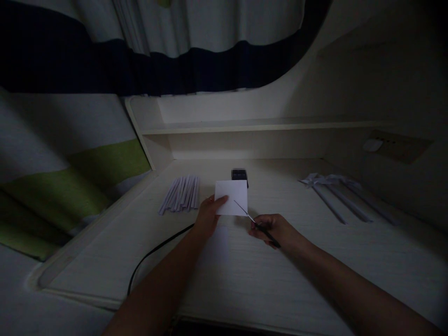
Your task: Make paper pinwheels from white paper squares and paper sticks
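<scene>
A white square sheet of paper (pixel 233 189) is pinched by my left hand (pixel 209 212), the thumb lying over its left side. My right hand (pixel 271 228) grips a pair of scissors (pixel 259 227) with dark handles. Its thin metal blade crosses the lower right part of the sheet, the tip pointing up and left. Whether the blades are parted, or whether paper lies between them, I cannot tell. Below the held sheet, another pale piece of paper (pixel 216 245) lies on the desk, partly covered by my left forearm.
Several rolled paper sticks (pixel 180 193) lie at left. At right are paper sticks with folded tops (pixel 329 200). A dark object (pixel 239 174) sits behind the sheet. A black cable (pixel 154 250) curves over the white desk (pixel 297 289). A shelf (pixel 259 125) and curtain (pixel 101 161) stand behind.
</scene>
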Demonstrator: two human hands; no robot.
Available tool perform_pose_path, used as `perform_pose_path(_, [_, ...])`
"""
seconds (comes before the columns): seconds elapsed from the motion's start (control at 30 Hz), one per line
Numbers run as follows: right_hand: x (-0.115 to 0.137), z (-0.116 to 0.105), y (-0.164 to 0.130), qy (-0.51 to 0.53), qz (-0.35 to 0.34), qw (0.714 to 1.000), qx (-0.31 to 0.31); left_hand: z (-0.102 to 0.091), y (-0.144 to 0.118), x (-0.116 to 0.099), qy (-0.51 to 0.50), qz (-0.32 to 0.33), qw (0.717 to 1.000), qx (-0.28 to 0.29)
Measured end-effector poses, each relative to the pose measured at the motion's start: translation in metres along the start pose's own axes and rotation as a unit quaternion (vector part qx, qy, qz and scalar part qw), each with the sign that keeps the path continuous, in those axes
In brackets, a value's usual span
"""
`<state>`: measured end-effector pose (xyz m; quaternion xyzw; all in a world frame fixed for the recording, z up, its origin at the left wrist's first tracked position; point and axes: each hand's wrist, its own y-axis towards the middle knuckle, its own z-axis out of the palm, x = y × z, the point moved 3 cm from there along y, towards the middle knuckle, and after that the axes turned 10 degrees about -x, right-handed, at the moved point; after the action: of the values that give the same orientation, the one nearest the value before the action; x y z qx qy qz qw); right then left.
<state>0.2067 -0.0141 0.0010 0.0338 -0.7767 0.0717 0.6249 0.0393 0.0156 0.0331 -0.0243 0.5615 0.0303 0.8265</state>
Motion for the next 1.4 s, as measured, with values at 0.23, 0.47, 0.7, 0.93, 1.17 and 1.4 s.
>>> perform_pose_path(0.23, [-0.011,-0.001,0.006,-0.002,0.000,1.000,0.016,0.002,-0.001,0.005,0.000,-0.022,1.000,-0.020])
perform_pose_path(0.47, [-0.011,0.002,0.008,-0.010,-0.005,1.000,0.022,-0.002,0.005,0.008,-0.037,0.001,0.999,-0.028])
perform_pose_path(0.7, [-0.022,0.001,0.016,-0.073,0.020,0.997,0.015,-0.021,0.016,0.002,-0.057,0.071,0.981,-0.173])
perform_pose_path(0.93, [-0.001,-0.010,0.003,-0.483,-0.118,0.865,-0.067,-0.022,0.020,0.007,-0.058,0.084,0.978,-0.181])
perform_pose_path(1.17, [0.006,-0.011,-0.003,-0.589,-0.057,0.804,-0.064,-0.025,0.020,0.010,-0.037,0.080,0.977,-0.193])
perform_pose_path(1.4, [-0.001,-0.010,-0.002,-0.567,-0.060,0.821,-0.038,-0.032,0.029,0.017,-0.023,0.083,0.973,-0.215])
